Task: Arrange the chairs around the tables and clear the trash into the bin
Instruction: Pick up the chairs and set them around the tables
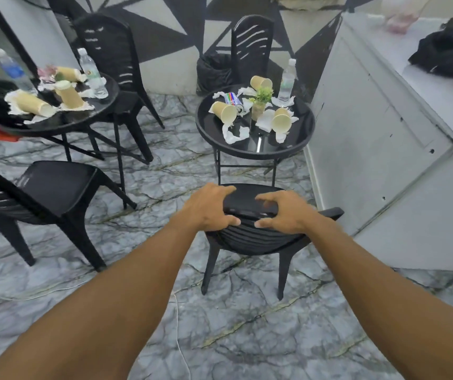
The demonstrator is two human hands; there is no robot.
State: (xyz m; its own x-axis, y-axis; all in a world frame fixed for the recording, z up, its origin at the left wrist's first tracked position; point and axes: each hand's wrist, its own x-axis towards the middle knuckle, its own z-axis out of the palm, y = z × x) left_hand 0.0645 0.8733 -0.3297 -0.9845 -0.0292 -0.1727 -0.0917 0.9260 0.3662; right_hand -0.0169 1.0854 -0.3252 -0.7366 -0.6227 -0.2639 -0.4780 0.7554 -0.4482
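On the marble floor [143, 270], both hands, left hand [208, 207] and right hand [284, 212], clamp the chair [250, 237] backrest; shoving hard could jolt the littered bench [255, 153], toppling its bottle [287, 80].

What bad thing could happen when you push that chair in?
Both hands, left and right, grip the black plastic chair facing the round black glass table. A bump might roll the tipped beige paper cups off or topple the clear water bottle standing near its rim.
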